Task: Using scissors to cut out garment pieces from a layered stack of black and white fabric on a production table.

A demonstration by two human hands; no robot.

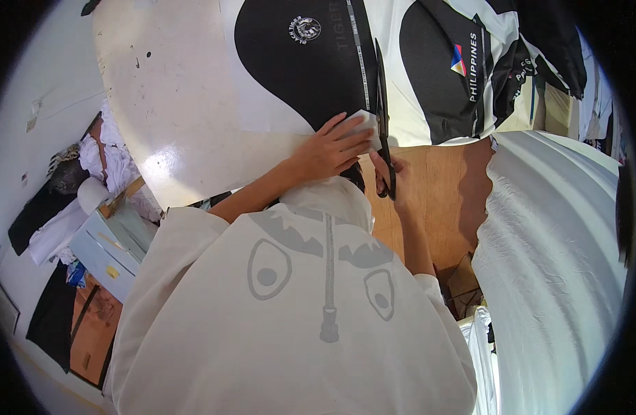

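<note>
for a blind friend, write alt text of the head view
A person's right hand holds black scissors beside a printed black panel; the left hand rests at its lower end, at the edge of a pale table.

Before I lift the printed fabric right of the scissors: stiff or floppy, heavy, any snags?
Likely floppy: the printed fabric bunches into soft folds toward its right end. Probably light for its size, since it looks thin. It may catch on the scissors, which the right hand holds beside its left side.
</note>
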